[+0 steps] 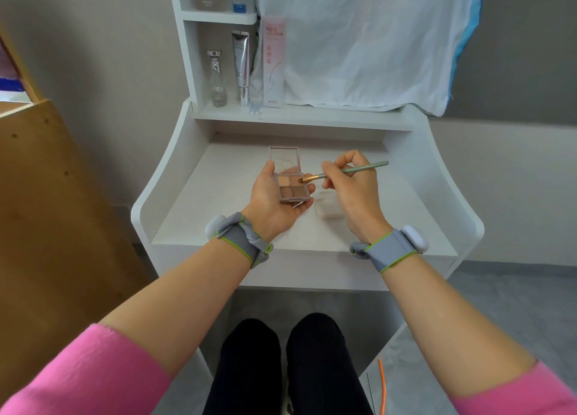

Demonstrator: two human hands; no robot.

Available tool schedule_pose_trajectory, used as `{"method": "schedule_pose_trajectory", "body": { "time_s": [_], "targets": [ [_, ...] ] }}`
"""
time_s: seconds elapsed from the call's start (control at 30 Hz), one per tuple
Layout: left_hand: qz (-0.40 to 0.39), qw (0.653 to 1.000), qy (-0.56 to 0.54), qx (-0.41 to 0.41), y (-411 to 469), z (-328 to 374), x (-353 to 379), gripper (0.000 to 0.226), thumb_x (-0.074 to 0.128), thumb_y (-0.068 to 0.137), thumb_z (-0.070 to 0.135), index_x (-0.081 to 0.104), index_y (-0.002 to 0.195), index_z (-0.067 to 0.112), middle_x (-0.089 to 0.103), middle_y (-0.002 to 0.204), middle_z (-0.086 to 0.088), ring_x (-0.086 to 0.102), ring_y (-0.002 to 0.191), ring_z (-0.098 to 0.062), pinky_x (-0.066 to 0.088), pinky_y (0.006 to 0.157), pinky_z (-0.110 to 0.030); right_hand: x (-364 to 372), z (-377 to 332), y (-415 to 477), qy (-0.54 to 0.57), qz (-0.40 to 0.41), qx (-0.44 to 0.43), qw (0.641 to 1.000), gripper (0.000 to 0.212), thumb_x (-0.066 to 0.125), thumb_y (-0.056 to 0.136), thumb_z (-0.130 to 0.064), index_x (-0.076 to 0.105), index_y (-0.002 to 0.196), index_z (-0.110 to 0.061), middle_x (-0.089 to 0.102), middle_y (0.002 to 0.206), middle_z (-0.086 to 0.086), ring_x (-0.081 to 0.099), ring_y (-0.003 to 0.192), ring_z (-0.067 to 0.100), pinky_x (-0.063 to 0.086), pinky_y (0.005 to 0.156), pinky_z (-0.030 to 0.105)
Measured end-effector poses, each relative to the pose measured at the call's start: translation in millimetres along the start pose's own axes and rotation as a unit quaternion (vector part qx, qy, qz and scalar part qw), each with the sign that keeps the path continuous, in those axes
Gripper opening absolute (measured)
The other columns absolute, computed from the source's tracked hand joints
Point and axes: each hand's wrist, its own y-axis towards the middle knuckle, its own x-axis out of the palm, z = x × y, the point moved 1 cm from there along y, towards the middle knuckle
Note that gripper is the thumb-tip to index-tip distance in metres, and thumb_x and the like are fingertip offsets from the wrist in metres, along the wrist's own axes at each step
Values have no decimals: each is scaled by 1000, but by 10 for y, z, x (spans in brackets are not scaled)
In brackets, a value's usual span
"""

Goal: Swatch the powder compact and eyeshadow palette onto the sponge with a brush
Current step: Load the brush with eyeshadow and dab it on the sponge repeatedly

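Observation:
My left hand (pixel 270 200) holds an open eyeshadow palette (pixel 290 186) above the white desk, its clear lid standing up and brown and beige pans showing. My right hand (pixel 352 189) grips a thin green-handled brush (pixel 349 170); the brush tip rests on the upper right pan. A pale square sponge (pixel 326 207) lies on the desk just below and right of the palette, partly hidden by my right hand. No powder compact is visible.
The white desk (pixel 218 196) has raised curved sides. Its back shelf holds a glass bottle (pixel 217 80), a silver tube (pixel 242 64) and a pink box (pixel 273 61). A white cloth (pixel 359 39) hangs behind. A wooden panel (pixel 46 211) stands at left.

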Motion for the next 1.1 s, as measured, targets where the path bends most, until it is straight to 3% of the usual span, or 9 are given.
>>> {"method": "schedule_pose_trajectory", "body": {
  "time_s": [0.37,0.6,0.8,1.1],
  "targets": [
    [12,1000,19,11,122,-66,28,63,26,99,53,53,128,5,65,97,-16,63,87,-31,49,77,-39,-347,175,220,26,88,51,995,21,56,82,-3,44,74,-17,51,40,-12,49,46,10,49,73,40],
    [21,999,15,25,207,-106,62,63,27,100,52,50,131,3,62,89,-18,60,89,-32,50,82,-41,-405,356,243,-20,73,82,994,19,58,83,-4,44,75,-15,52,50,-1,50,49,13,48,67,35],
    [29,999,28,35,255,-132,67,62,26,100,51,51,130,2,62,87,-17,61,87,-31,51,80,-41,-405,453,284,-51,61,96,992,18,59,81,-9,45,74,-18,54,41,-9,54,56,18,49,73,42],
    [36,998,34,34,277,-133,68,63,26,101,50,51,130,0,62,85,-17,62,84,-31,51,81,-40,-378,456,284,-93,40,92,991,18,59,83,-13,44,77,-20,59,55,0,57,64,19,48,72,38]
  ]
}}
